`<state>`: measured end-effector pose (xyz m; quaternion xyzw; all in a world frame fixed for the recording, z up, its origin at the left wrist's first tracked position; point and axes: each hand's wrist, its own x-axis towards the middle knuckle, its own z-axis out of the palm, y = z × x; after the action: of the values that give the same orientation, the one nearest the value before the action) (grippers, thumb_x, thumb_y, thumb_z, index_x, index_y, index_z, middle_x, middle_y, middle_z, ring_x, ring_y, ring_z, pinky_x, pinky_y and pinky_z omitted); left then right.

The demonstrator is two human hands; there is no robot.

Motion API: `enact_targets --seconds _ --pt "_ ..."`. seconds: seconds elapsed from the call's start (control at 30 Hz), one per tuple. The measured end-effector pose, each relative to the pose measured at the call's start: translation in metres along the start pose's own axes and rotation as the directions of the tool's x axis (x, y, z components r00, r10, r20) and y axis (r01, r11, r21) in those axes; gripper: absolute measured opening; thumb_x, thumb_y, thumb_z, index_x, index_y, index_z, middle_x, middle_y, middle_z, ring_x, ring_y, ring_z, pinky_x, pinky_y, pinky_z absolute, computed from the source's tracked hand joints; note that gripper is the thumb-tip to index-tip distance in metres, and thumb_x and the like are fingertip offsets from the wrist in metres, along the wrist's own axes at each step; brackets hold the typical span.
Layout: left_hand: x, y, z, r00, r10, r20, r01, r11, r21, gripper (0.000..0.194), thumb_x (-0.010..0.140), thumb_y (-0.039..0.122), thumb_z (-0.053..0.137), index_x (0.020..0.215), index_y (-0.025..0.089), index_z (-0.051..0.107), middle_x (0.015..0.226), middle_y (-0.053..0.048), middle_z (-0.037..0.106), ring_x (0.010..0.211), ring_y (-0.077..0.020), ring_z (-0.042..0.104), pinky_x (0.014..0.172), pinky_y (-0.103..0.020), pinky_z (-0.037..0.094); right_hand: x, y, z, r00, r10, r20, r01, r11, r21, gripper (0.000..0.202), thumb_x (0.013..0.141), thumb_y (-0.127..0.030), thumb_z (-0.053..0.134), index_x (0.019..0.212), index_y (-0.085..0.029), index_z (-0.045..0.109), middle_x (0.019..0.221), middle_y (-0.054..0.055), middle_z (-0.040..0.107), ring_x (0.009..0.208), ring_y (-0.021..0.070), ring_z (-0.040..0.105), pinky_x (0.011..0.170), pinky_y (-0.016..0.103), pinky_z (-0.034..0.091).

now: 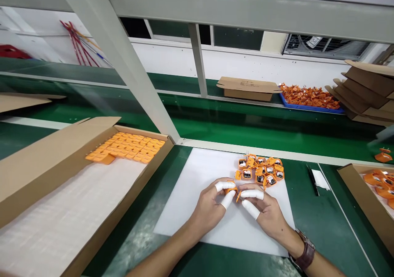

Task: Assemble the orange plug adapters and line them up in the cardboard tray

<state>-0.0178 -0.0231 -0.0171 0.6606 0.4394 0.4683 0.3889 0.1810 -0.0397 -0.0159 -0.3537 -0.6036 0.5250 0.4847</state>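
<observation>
My left hand (207, 209), with white finger cots on its thumb and a finger, is closed around a small orange plastic plug housing (230, 189). Beside it my right hand (269, 217), also in white finger cots, pinches a thin orange cover (239, 196) at the housing's right side. Whether a wire joins the two pieces is too small to tell. Just beyond my fingers, several open orange housings (260, 171) with black and white parts inside stand grouped on a white foam sheet (178, 205).
At left, a cardboard box (120, 199) holds rows of orange pieces (132, 145). Another box (360, 205) with orange parts stands at right, near a black pen-like tool (313, 180). A slanted metal post (132, 63) rises behind. A blue tray (310, 106) of orange pieces lies on the conveyor's far side.
</observation>
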Motion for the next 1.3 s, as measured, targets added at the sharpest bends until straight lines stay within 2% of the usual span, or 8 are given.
enact_targets --seconds 0.1,0.27,0.4,0.5,0.57,0.77,0.97,1.3 --pt "0.0 0.001 0.0 0.99 0.135 -0.043 -0.131 0.987 0.095 0.019 0.09 0.012 0.062 0.104 0.023 0.069 0.115 -0.006 0.072 0.106 -0.0192 0.07 0.091 -0.031 0.058 0.001 -0.001 0.002 0.994 0.099 -0.038 -0.097 0.993 0.06 0.012 0.09 -0.026 0.073 0.101 -0.025 0.071 0.117 0.007 0.068 0.106 0.0212 0.069 0.092 0.037 0.059" --pt "0.001 0.007 0.0 0.969 0.239 -0.064 -0.229 0.963 0.141 0.025 0.089 0.007 0.062 0.107 0.023 0.069 0.118 -0.007 0.072 0.108 -0.0192 0.07 0.095 -0.032 0.057 0.002 -0.001 0.002 0.961 0.275 0.025 -0.276 0.958 0.072 0.014 0.095 -0.034 0.065 0.097 -0.02 0.065 0.08 0.004 0.074 0.074 0.0177 0.072 0.076 0.035 0.061" --pt "0.002 0.007 -0.001 0.989 0.146 -0.028 -0.144 0.988 0.059 0.021 0.09 0.013 0.064 0.107 0.023 0.071 0.117 -0.007 0.072 0.106 -0.02 0.07 0.094 -0.034 0.058 -0.001 -0.003 0.001 0.999 -0.025 -0.046 0.015 0.978 -0.206 0.006 0.096 -0.02 0.062 0.1 -0.022 0.067 0.094 0.006 0.07 0.087 0.0185 0.07 0.082 0.035 0.058" --pt "0.001 0.005 0.002 1.0 -0.002 0.009 0.002 0.998 -0.066 0.018 0.091 0.018 0.064 0.106 0.023 0.072 0.117 -0.007 0.071 0.108 -0.0206 0.07 0.093 -0.033 0.059 -0.004 -0.008 0.0 0.944 -0.325 0.054 0.311 0.826 -0.471 0.032 0.094 -0.006 0.059 0.119 -0.025 0.064 0.109 0.009 0.066 0.105 0.021 0.065 0.09 0.037 0.056" --pt "0.001 0.004 0.005 0.995 -0.1 0.018 0.102 0.985 -0.141 0.015 0.09 0.02 0.064 0.102 0.022 0.072 0.117 -0.007 0.071 0.109 -0.021 0.07 0.094 -0.032 0.059 -0.006 -0.011 0.0 0.904 -0.408 0.131 0.411 0.739 -0.535 0.047 0.093 0.0 0.056 0.131 -0.026 0.057 0.118 0.011 0.064 0.112 0.0222 0.063 0.094 0.038 0.055" --pt "0.002 0.011 0.007 0.964 -0.264 0.023 0.257 0.909 -0.329 0.012 0.084 0.024 0.069 0.095 0.018 0.071 0.11 -0.009 0.076 0.099 -0.0215 0.074 0.089 -0.031 0.061 -0.004 -0.007 0.003 0.933 -0.36 -0.018 0.3 0.803 -0.514 0.046 0.092 -0.009 0.065 0.133 -0.025 0.054 0.114 0.009 0.065 0.106 0.0222 0.065 0.091 0.038 0.057" --pt "0.003 0.013 0.008 0.935 -0.354 0.039 0.342 0.862 -0.374 0.017 0.078 0.026 0.074 0.093 0.017 0.073 0.112 -0.011 0.078 0.099 -0.0253 0.075 0.089 -0.035 0.062 -0.003 -0.011 0.003 0.9 -0.424 0.104 0.405 0.72 -0.564 0.049 0.092 -0.005 0.065 0.136 -0.023 0.054 0.119 0.012 0.064 0.11 0.0229 0.064 0.092 0.038 0.058" --pt "0.005 0.022 -0.004 0.95 -0.171 0.261 0.248 0.922 -0.298 0.036 0.089 0.031 0.069 0.123 0.021 0.072 0.13 -0.009 0.07 0.119 -0.0287 0.068 0.106 -0.046 0.054 0.0 -0.018 -0.005 0.88 -0.42 0.223 0.452 0.594 -0.665 0.051 0.098 -0.006 0.052 0.144 -0.026 0.046 0.12 0.015 0.064 0.11 0.0266 0.063 0.09 0.046 0.058"
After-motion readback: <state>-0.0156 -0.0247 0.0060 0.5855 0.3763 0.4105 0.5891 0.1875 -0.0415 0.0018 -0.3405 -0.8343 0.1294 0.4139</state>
